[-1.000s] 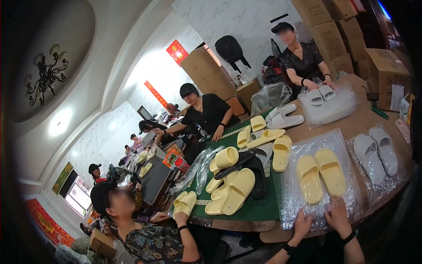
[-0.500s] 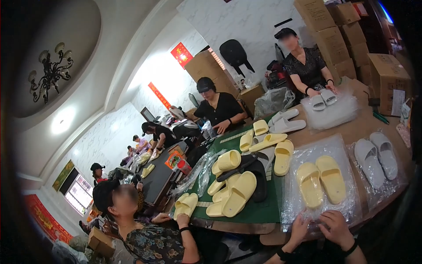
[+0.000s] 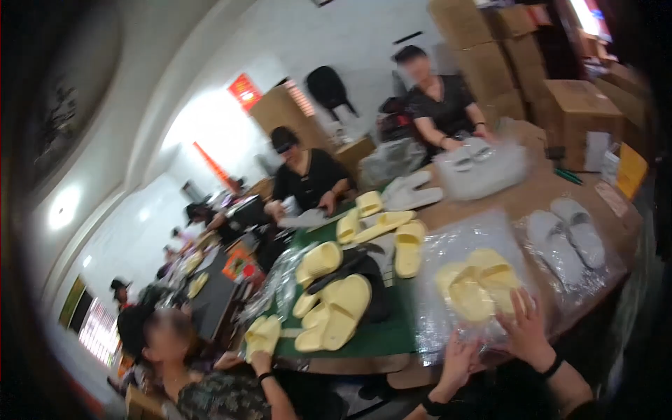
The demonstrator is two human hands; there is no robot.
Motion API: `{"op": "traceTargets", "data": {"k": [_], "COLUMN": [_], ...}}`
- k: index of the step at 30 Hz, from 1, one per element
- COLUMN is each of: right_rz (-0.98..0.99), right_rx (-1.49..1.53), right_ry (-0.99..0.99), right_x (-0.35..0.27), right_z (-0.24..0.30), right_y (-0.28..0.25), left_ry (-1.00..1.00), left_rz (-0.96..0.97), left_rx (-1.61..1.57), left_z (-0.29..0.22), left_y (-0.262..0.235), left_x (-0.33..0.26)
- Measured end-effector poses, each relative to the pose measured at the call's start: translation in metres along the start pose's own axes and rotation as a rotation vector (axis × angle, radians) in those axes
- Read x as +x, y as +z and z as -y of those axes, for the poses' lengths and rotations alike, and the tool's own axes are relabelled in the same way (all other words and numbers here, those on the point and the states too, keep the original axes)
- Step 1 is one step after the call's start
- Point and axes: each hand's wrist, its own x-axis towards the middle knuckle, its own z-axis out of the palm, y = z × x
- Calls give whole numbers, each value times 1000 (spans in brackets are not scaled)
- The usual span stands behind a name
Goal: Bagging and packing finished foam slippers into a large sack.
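Note:
A pair of pale yellow slide slippers (image 3: 467, 297) lies on clear plastic bags (image 3: 441, 259) in front of me, their outlines blurred. My right hand (image 3: 526, 330) is at the heel of the right slipper, fingers stretched out against it. Beside the bag's near edge is my left hand (image 3: 458, 360); its fingers look bent, but blur hides whether they grip the plastic. To the right, a pair of grey slippers (image 3: 553, 245) rests on clear plastic. More yellow slippers (image 3: 346, 308), with dark ones among them, are heaped on the green mat (image 3: 385, 339) to the left.
Across the table (image 3: 483, 210), one person handles light grey slippers (image 3: 476, 150) on a stack of clear bags (image 3: 483, 178). At the left, another person's hand holds yellow slippers (image 3: 263, 336). Cardboard boxes (image 3: 581, 115) and a green-handled tool (image 3: 568, 176) are at the far right.
My right hand has moved forward onto the right slipper's heel. The yellow slippers now appear closer together. The whole view has shifted, so the scene sits further left.

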Motion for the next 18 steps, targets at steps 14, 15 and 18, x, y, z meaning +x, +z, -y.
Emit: {"op": "traceTargets", "data": {"k": [14,15,18], "right_rz": [-225,-282,-430], "right_rx": [-46,-97,-199], "right_ry": [-73,-62,-26], "right_x": [43,51,77], "right_z": [-40,-47,-69], "right_y": [-29,-40,-69], "left_ry": [435,387,372], "left_rz": [197,128,-15], "left_rx": [412,495,598], "left_z": [17,16,19], "left_y": [-25,-26,-27], "left_x": [1,6,17]}}
